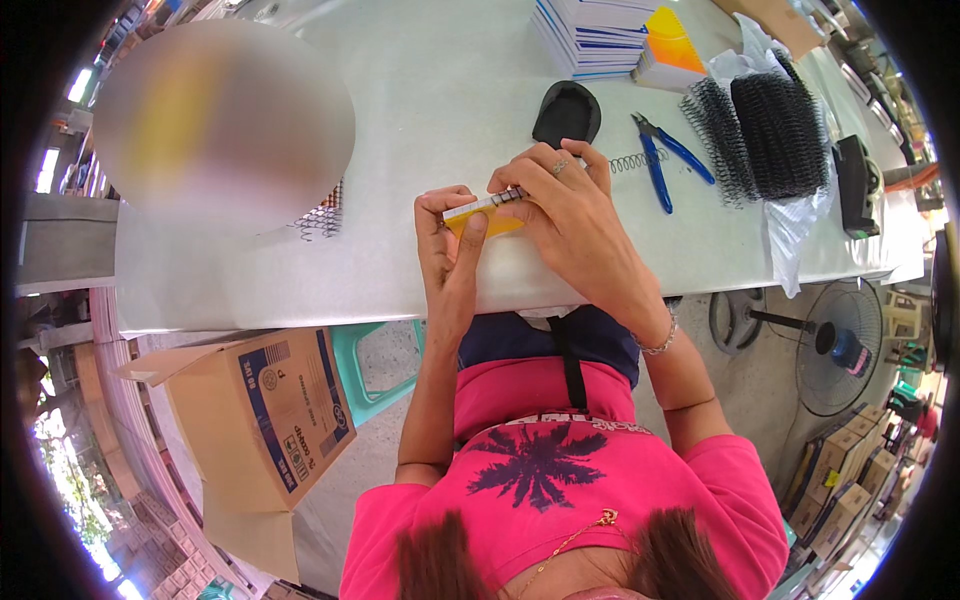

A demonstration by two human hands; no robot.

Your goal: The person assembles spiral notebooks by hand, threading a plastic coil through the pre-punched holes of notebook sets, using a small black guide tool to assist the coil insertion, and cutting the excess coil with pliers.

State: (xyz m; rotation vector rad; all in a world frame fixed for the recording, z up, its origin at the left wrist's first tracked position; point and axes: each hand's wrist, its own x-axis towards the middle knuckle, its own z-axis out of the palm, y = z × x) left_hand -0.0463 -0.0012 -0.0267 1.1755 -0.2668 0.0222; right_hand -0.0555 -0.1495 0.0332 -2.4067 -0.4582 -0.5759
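Over the table's near edge, my left hand (450,260) pinches a small notebook (497,226) with a yellow cover, thumb on the cover and fingers behind. My right hand (580,230) is closed at the notebook's upper edge, on a dark spiral binding coil (512,194) that runs through the holes there. A loose length of wire coil (638,161) shows on the table beyond my right fingers; whether it is the same coil is hidden. Blue-handled cutting pliers (657,182) lie to its right, jaws away from me. Just beyond my right hand sits a black shallow holder (568,115).
Stacked notebooks (592,45) and a yellow-topped pile (672,50) stand at the back. Many black coils (780,135) lie on white plastic (787,240) at right, beside a black device (858,185). A blur covers the far left. Below are a carton (230,430), green stool (375,400) and fan (830,345).
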